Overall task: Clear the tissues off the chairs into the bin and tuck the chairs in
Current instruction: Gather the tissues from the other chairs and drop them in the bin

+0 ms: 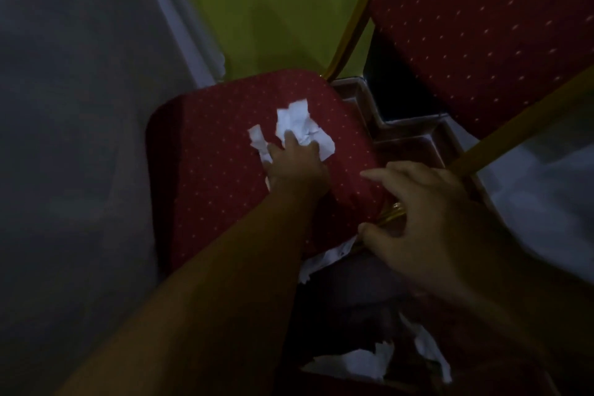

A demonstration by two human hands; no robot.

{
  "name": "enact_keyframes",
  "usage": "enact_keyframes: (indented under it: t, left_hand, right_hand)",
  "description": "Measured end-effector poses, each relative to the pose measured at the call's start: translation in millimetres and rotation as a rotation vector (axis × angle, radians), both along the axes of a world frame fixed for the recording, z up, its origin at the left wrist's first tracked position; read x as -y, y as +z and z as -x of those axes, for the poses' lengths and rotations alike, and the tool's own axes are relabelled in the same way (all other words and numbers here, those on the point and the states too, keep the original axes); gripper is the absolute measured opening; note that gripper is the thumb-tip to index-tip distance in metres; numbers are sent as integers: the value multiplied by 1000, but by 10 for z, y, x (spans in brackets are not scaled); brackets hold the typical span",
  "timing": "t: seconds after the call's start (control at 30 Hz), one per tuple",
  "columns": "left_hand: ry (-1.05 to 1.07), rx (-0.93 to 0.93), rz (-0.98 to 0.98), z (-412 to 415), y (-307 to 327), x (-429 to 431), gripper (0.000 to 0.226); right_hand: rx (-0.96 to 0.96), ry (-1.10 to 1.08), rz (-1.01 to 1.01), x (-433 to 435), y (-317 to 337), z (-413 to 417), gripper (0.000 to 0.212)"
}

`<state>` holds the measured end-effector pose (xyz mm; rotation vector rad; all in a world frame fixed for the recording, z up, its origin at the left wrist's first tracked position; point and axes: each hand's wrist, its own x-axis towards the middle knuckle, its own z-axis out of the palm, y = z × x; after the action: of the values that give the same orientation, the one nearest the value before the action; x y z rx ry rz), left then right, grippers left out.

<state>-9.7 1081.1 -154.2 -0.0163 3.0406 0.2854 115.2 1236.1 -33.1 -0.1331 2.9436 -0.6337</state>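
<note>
A red dotted chair seat (209,177) fills the middle of the view. On it lie a large crumpled white tissue (302,122) and a smaller torn piece (256,135). My left hand (295,170) rests on the seat with its fingers spread, fingertips on the lower edge of the large tissue. My right hand (427,219) hovers with fingers apart at the seat's near right corner, thumb beside the gold frame (393,214). More white tissue scraps (353,363) lie in the dark area below; what they rest on is unclear. No bin can be made out.
A second red chair (482,26) with a gold frame stands at the upper right. A yellow-green cloth (273,10) hangs behind the seat. Grey floor (64,138) runs along the left. Dark tiles (405,145) show between the chairs.
</note>
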Motion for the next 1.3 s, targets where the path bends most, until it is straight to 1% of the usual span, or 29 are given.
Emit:
enact_keyframes:
  t: [0.03, 0.07, 0.17, 0.27, 0.37, 0.43, 0.5, 0.57, 0.63, 0.7, 0.77, 0.8, 0.87, 0.9, 0.93, 0.97, 1.03, 1.1, 1.2, 1.23, 1.3]
  left_hand:
    - [7, -12, 26, 1, -11, -2, 29]
    - [26, -31, -4, -15, 2, 14, 21]
    - [3, -21, -125, -221, 81, 129, 16]
    - [-43, -68, -205, -572, 205, 252, 16]
    - [-70, -88, -276, -915, 273, 392, 21]
    - [-35, -121, -367, -1219, 335, 475, 20]
    - [-8, -124, -358, -1574, 374, 545, 22]
    - [17, -143, -360, -1921, 376, 597, 22]
    - [83, -154, -423, -2393, 491, 586, 21]
    - [182, -131, -431, -2923, 639, 537, 24]
    - [302, -79, -410, -3521, 765, 499, 24]
    - [343, -71, -447, -3812, 788, 492, 25]
    - [437, -104, -526, -4345, 824, 482, 42]
    - [507, -85, -502, -4570, 819, 502, 48]
    - [580, -49, -458, -4776, 828, 534, 46]
    - [622, -31, -418, -4977, 812, 562, 39]
    - [602, -38, -361, -5348, 811, 564, 33]
    - [564, -79, -332, -5648, 757, 594, 30]
    - [605, -74, -285, -5945, 599, 650, 28]
    - [608, -77, -284, -6008, 568, 644, 28]
    - [569, -75, -317, -6117, 551, 606, 38]
  right_hand:
    - [-1, 0, -5, -9, -26, -3, 64]
    - [-4, 2, -10, -15, -45, -8, 63]
    - [-30, 0, 0, -6, -69, -77, 59]
    - [-25, 10, -34, 41, -24, -235, 61]
    - [48, 52, -103, 103, 38, -470, 65]
    - [70, 98, -132, 104, 70, -703, 66]
    - [58, 163, -148, 125, 57, -966, 66]
    - [56, 178, -125, 162, 1, -1207, 66]
    - [93, 231, -117, 218, -12, -1503, 69]
    - [182, 330, -130, 267, 4, -1844, 72]
    - [304, 458, -132, 318, -2, -2224, 76]
    - [362, 511, -138, 352, -20, -2410, 80]
    - [504, 587, -186, 411, -37, -2749, 96]
    - [572, 614, -217, 434, -56, -2903, 106]
    - [622, 637, -248, 454, -96, -3044, 115]
    - [647, 653, -271, 478, -141, -3166, 121]
    - [613, 668, -274, 545, -261, -3362, 125]
    - [493, 681, -261, 644, -408, -3515, 118]
    - [289, 686, -325, 779, -624, -3635, 94]
    - [256, 688, -341, 804, -667, -3655, 85]
    - [257, 695, -309, 814, -715, -3683, 64]
